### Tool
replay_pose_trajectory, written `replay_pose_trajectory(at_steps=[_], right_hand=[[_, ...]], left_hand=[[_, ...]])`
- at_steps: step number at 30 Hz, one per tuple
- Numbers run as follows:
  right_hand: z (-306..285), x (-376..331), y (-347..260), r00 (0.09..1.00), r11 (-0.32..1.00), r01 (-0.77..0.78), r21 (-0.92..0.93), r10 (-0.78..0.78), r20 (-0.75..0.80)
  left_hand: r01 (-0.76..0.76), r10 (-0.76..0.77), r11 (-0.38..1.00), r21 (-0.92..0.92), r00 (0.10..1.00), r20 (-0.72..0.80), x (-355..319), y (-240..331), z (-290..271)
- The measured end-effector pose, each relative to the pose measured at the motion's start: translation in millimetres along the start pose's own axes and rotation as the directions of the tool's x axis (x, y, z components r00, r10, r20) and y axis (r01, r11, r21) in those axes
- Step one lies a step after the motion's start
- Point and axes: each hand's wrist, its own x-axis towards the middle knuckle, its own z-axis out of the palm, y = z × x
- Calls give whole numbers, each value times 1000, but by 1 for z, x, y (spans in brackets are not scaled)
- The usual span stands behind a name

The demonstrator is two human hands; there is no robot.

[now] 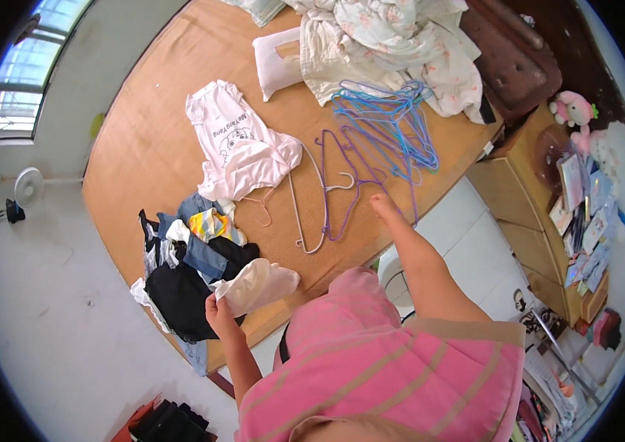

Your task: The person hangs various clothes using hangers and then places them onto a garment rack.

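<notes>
Surface: a broad woven mat (143, 147), tan, covers a bed or platform ahead of both hands. Pale floor (55, 295) runs off beyond the left hand; a small white fan (27, 188) stands out there, under a bright window (25, 66).

Left hand (218, 313): closed on the lower edge of a white garment (257, 286), which hangs up and to the right of the grip, over the near edge of the mat. Just beyond this hand, a heap of clothes (187, 258), dark, denim and one yellow-patterned piece.

Right hand (382, 202): stretched forward, fingers on or at the purple hangers (345, 184) lying on the mat; cannot tell whether it grips one. A pale wire hanger (309, 206) lies just left of it. A bundle of blue hangers (393, 121) lies farther ahead.

Between and beyond the hands: a white T-shirt (235, 144) with a printed drawing and lettering on the chest, spread flat. Farther off, a white pillow (276, 62) and crumpled floral bedding (393, 44).

Right of the right hand: a wooden cabinet (526, 221), its top crowded with cards, small flat packages and papers in blue, white and pink; a pink plush toy (574, 109) at its far end. More printed papers lie lower down near the right elbow.
</notes>
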Motion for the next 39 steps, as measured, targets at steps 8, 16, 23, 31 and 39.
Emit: replay_pose_trajectory(at_steps=[8, 16, 23, 31, 39], right_hand=[[85, 2, -36, 988, 964, -150, -218, 154, 2], [83, 9, -49, 984, 898, 94, 429, -18, -177], [4, -89, -120, 994, 475, 41, 879, -105, 10], [-51, -247, -174, 757, 687, 598, 413, -654, -8], [-59, -367, -226, 524, 618, 762, 196, -765, 375]], left_hand=[[6, -7, 999, -36, 999, -41, -18, 20, -5], [49, -46, 987, -152, 999, 25, -23, 29, -1], [91, -54, 969, -229, 985, 164, -2, 13, 1], [53, 15, 945, -324, 979, 201, 46, 51, 12], [-94, 146, 898, -429, 985, 91, 80, 66, 9]])
